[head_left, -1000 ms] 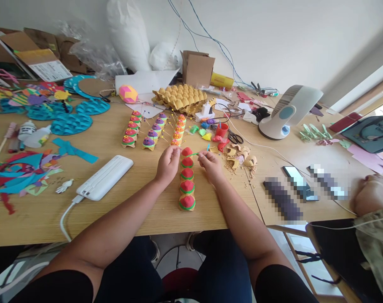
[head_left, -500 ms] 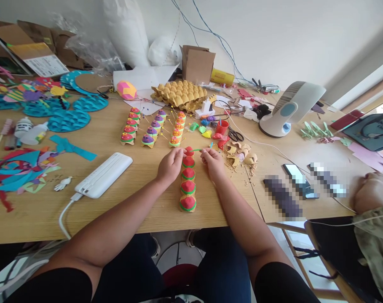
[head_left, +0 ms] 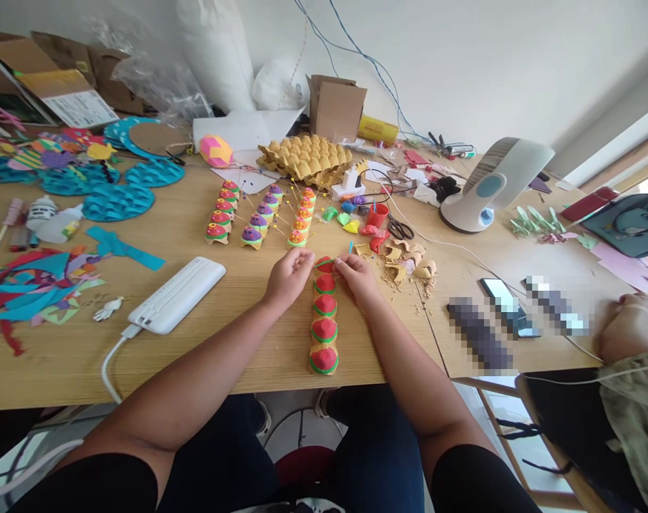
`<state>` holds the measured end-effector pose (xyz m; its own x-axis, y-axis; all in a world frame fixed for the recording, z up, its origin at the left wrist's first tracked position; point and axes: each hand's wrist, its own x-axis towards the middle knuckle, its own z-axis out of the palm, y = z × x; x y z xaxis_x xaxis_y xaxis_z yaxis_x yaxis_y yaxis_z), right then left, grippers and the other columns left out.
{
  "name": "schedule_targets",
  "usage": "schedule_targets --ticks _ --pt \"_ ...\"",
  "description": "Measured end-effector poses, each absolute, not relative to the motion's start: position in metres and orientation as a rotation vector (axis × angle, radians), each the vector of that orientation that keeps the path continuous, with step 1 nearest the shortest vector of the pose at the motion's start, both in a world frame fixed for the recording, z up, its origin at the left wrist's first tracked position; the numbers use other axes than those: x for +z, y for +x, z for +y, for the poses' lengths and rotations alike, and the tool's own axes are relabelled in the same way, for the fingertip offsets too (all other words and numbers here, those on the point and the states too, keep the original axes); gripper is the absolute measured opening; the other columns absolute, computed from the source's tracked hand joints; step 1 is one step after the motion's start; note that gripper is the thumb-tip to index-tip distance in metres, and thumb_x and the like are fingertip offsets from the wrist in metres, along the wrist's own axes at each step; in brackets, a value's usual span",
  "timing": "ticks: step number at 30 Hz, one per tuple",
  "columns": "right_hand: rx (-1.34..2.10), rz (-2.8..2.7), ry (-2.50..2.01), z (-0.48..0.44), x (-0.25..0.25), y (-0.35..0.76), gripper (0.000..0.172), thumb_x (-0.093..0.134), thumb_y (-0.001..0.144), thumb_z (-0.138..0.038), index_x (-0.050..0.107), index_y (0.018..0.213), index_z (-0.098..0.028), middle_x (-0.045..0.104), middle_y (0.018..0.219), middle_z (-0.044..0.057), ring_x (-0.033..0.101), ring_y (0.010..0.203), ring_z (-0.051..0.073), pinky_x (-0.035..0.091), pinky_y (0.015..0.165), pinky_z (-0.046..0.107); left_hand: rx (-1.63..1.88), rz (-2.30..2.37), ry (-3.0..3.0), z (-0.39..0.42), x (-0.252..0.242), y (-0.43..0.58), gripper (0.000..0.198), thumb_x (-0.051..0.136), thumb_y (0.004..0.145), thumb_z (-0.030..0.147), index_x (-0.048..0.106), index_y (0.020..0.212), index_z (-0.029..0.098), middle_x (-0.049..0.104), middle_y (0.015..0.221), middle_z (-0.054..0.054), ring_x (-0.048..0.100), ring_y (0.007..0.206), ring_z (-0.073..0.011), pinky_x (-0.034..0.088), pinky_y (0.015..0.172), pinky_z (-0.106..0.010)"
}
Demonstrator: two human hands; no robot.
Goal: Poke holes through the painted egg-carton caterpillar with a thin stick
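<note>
A caterpillar made of egg-carton cups painted red with green bands [head_left: 324, 328] lies on the wooden table [head_left: 206, 335], running toward me. My left hand [head_left: 290, 274] and my right hand [head_left: 357, 274] meet at its far end, fingers pinched together on the head cup. A thin green pin sticks up by my right fingers; what exactly each pinch holds is too small to tell. Three finished caterpillars with pins [head_left: 259, 214] stand in rows behind.
A white power bank [head_left: 177, 294] with cable lies left. Egg trays [head_left: 305, 158], scissors [head_left: 398, 229], cut carton scraps [head_left: 406, 263], a white fan [head_left: 492, 185], phones [head_left: 502, 306], and coloured paper cutouts [head_left: 29, 285] fill the table. Another person's hand [head_left: 628, 331] rests at the right.
Both hands drew closer together onto the head cup, and the caterpillar slid a little toward me. The green pin once held out to the right is now down at the cup.
</note>
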<state>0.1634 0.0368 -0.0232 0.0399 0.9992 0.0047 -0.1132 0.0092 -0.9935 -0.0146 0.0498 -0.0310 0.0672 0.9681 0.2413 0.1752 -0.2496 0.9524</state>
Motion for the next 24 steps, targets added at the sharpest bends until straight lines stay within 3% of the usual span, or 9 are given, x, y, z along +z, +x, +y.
schedule_targets --ticks 5,10,17,24 --pt "1.187 -1.138 -1.147 0.0361 -0.0214 0.1645 0.035 0.08 0.071 -0.056 0.069 0.076 -0.023 0.064 0.069 -0.003 0.053 0.063 0.013 0.044 0.065 0.028 1.201 1.086 1.571 0.0511 -0.0335 -0.0113 0.036 0.073 0.083 0.042 0.065 0.11 0.02 0.071 0.091 -0.003 0.066 0.078 -0.0164 0.052 0.072 -0.029" --pt "1.176 -1.146 -1.165 0.0382 -0.0221 0.1659 0.039 0.083 0.067 -0.057 0.071 0.079 -0.022 0.066 0.071 -0.002 0.053 0.064 0.012 0.042 0.064 0.028 1.209 1.045 1.459 0.0528 -0.0337 -0.0112 0.029 0.075 0.079 0.037 0.07 0.101 0.019 0.074 0.093 -0.005 0.068 0.08 -0.0171 0.053 0.076 -0.031" --pt "1.105 -1.112 -1.219 0.0403 -0.0234 0.1671 0.045 0.087 0.061 -0.058 0.069 0.075 -0.02 0.058 0.063 -0.004 0.044 0.059 0.01 0.033 0.057 0.026 1.204 1.083 1.384 0.0546 -0.0347 -0.0122 0.031 0.076 0.08 0.044 0.075 0.097 0.019 0.074 0.083 -0.003 0.062 0.073 -0.0157 0.049 0.07 -0.028" --pt "1.155 -1.137 -1.215 0.04 -0.0242 0.1697 0.044 0.078 0.072 -0.063 0.073 0.084 -0.021 0.062 0.067 -0.003 0.046 0.059 0.01 0.034 0.057 0.026 1.186 1.059 1.271 0.0541 -0.0293 -0.0102 0.042 0.079 0.074 0.052 0.076 0.097 0.017 0.073 0.081 -0.005 0.06 0.069 -0.0153 0.045 0.06 -0.026"
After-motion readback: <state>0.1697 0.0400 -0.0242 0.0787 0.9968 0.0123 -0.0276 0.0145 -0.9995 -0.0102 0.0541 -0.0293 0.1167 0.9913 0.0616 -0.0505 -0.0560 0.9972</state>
